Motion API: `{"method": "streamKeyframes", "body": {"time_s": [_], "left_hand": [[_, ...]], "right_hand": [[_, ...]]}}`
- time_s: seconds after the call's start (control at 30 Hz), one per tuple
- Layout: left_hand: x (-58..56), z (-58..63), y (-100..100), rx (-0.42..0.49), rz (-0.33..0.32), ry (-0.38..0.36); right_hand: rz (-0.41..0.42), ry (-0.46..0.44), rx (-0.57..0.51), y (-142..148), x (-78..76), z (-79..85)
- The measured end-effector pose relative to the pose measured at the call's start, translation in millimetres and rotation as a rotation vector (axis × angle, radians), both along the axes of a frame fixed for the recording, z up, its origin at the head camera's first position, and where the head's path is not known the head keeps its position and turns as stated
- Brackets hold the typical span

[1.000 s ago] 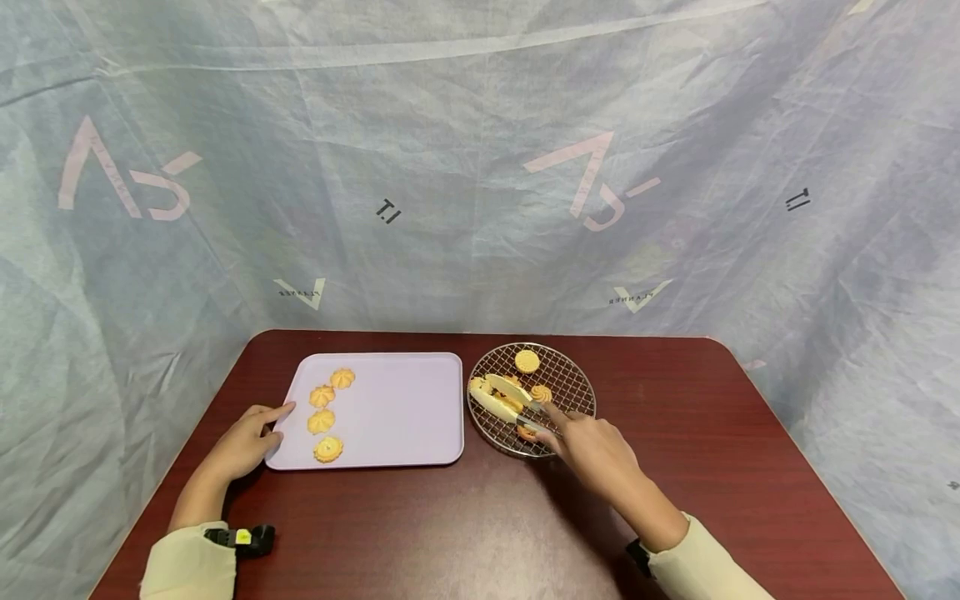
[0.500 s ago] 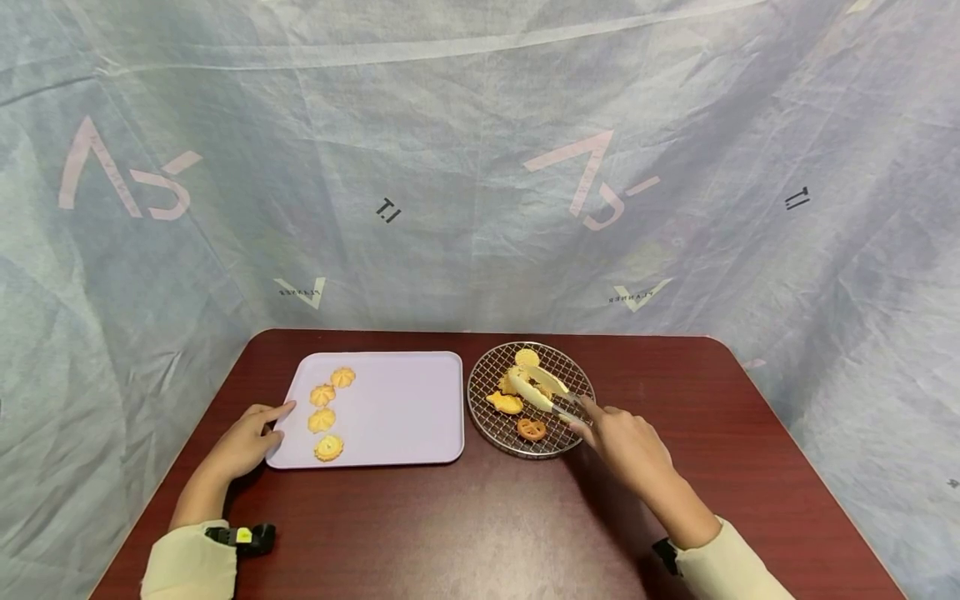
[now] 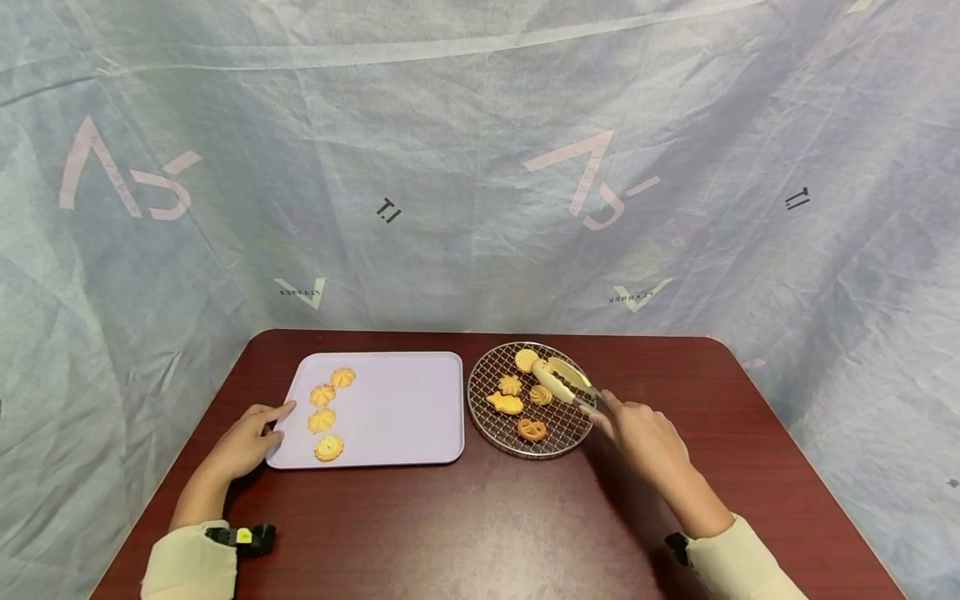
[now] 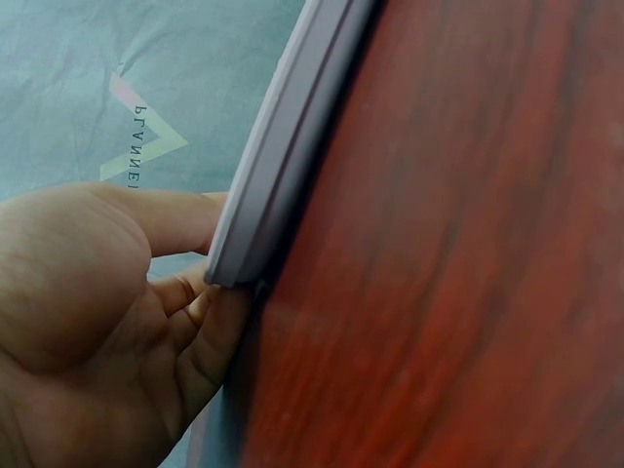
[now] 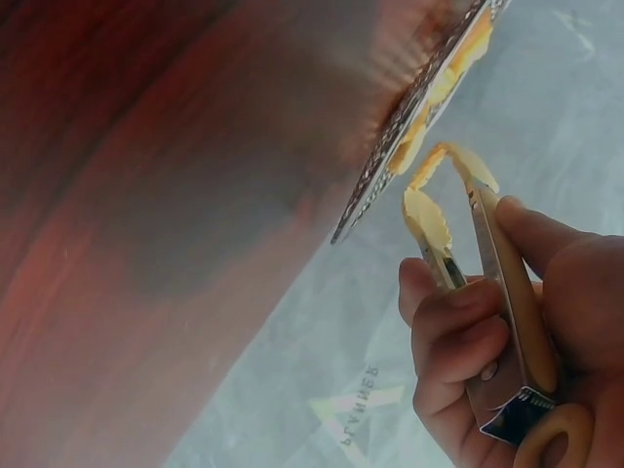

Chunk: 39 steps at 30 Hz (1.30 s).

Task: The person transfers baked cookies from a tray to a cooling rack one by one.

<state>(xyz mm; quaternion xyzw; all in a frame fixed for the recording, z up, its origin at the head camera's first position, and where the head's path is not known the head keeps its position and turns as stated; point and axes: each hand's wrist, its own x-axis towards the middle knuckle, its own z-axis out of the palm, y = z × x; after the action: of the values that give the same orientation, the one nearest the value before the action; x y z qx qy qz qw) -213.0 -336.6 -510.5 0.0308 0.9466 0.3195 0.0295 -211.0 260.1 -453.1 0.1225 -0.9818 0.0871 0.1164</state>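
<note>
My right hand grips a pair of tongs with cream tips. Their tips stand apart above the right half of a round wire rack, beside a round biscuit; I see nothing held between them. Also on the rack lie a star-shaped biscuit, a fish-shaped biscuit, a swirl biscuit and a pretzel. My left hand pinches the left rim of a pale lilac tray, thumb and fingers on either side of it in the left wrist view.
Several biscuits stand in a rough column at the tray's left, from a fluted biscuit to a round biscuit with a ridged edge. Tray and rack sit side by side on a dark red table. A grey cloth hangs behind and around.
The tongs and right hand have moved from the rack's left side across to its right, uncovering the star-shaped, fish-shaped and swirl biscuits and the pretzel. The left hand stays on the tray.
</note>
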Motion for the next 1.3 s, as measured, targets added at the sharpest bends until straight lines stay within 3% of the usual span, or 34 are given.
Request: {"method": "streamKeyframes", "body": {"time_s": [1.3], "left_hand": [[0.4,0.7,0.2,0.002,-0.005,0.006]], "right_hand": [[-0.009,-0.042,0.026,11.1,-5.5,-2.8]]}}
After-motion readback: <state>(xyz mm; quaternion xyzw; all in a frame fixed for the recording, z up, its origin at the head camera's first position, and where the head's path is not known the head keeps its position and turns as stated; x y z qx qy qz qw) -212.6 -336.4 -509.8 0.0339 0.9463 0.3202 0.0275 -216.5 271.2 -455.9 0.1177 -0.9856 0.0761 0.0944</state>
